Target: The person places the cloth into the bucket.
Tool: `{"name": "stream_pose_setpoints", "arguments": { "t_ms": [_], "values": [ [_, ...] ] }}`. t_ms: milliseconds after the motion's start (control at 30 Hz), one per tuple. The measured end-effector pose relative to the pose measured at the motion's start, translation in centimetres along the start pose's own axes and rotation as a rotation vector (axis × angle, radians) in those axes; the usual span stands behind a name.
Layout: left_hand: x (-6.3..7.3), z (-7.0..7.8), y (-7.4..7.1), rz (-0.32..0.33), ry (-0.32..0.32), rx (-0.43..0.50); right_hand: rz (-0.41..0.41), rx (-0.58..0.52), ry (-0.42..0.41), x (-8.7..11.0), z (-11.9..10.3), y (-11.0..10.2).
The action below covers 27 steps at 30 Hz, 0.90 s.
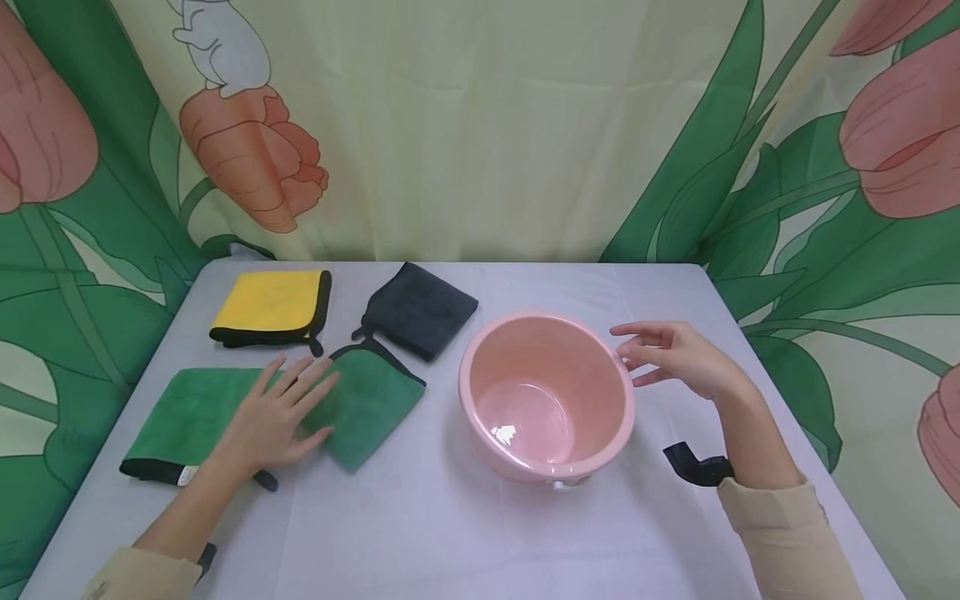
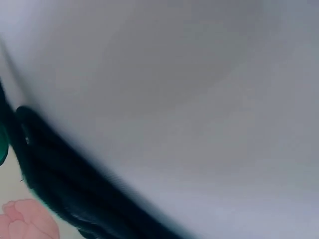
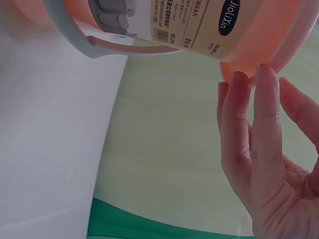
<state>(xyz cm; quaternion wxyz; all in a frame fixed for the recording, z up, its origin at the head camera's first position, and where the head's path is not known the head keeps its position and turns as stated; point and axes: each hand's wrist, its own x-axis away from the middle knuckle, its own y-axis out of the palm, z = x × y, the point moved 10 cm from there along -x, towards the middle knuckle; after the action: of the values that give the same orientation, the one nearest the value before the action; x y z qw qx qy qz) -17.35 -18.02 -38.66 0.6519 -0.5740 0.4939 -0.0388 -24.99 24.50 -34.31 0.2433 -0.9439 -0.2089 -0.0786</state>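
My left hand (image 1: 281,417) is spread flat with straight fingers over two green cloths. One green cloth (image 1: 195,408), black-edged with a small white tag, lies to its left. The other green cloth (image 1: 375,408) sits to its right, partly behind the fingers. Dark folded edging (image 2: 75,184) crosses the lower left of the left wrist view. On the right, my right hand (image 1: 671,358) has loosely bent fingers, its fingertips right at the rim of a pink bucket (image 1: 555,358). In the right wrist view the bucket's paper label (image 3: 194,20) and handle (image 3: 129,49) show above the fingers.
A folded yellow cloth (image 1: 270,302) with black edging lies at the back left. Beside it is a dark grey cloth (image 1: 422,310). All stand on a white-covered table (image 1: 390,533), with a printed curtain (image 1: 480,133) behind. A black strap (image 1: 697,467) sticks out at the right wrist.
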Motion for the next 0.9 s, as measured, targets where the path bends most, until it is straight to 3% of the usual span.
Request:
{"name": "stream_pose_setpoints", "arguments": {
  "t_ms": [533,733,900],
  "values": [
    [2.0,1.0,1.7,-0.129,0.063,0.133,0.036,-0.017,0.011,1.8,0.9,1.3],
    [1.9,1.1,2.7,-0.182,0.081,0.143,0.048,-0.009,0.003,1.8,0.9,1.3],
    [1.3,1.4,3.9,-0.274,0.091,0.149,0.037,-0.023,-0.003,1.7,0.9,1.5]
  ]
}}
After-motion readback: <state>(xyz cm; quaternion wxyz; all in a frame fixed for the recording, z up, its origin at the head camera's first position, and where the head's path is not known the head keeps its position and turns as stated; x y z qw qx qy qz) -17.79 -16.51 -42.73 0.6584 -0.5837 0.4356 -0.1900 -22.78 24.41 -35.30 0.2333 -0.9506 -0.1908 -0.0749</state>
